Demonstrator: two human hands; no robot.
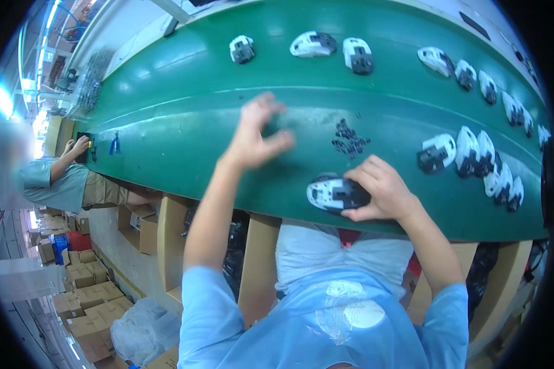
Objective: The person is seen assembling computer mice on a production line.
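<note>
Head view: the right hand (381, 189) grips a white-and-black mouse-shaped piece (328, 194); the left hand (251, 138) hangs spread and free above the worktop (178, 147).

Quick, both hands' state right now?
Left hand: open, thumb and fingers apart, nothing visible in it.
Right hand: closed on the black end of a white-and-black mouse-shaped part.

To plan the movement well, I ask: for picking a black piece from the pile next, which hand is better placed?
Probably the left hand: it looks empty and open. The right hand is closer to the pile but holds the mouse.
</note>
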